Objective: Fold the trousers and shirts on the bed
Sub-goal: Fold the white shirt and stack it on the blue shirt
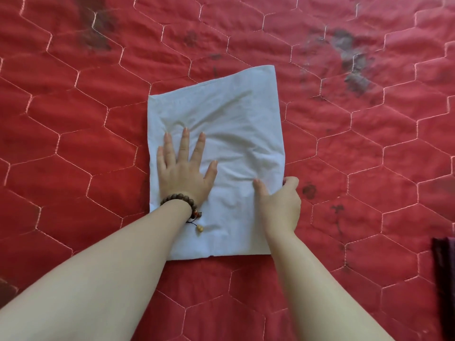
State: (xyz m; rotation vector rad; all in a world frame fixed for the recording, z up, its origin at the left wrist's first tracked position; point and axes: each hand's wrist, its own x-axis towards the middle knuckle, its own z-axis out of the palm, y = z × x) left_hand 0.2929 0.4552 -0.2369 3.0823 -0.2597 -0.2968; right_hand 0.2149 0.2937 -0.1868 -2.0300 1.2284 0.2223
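A pale blue garment (229, 124), folded into a tall rectangle, lies in the middle of the red quilted bed cover (73, 124). My left hand (184, 168) rests flat on its left half with fingers spread, a wooden bead bracelet at the wrist. My right hand (280, 203) grips the garment's right edge, thumb on top of the cloth and fingers curled under the edge. The fabric is creased between the two hands.
A dark maroon piece of cloth (445, 286) shows at the right edge of the view. The quilt has hexagon stitching and several dark faded patches (354, 62) toward the far side.
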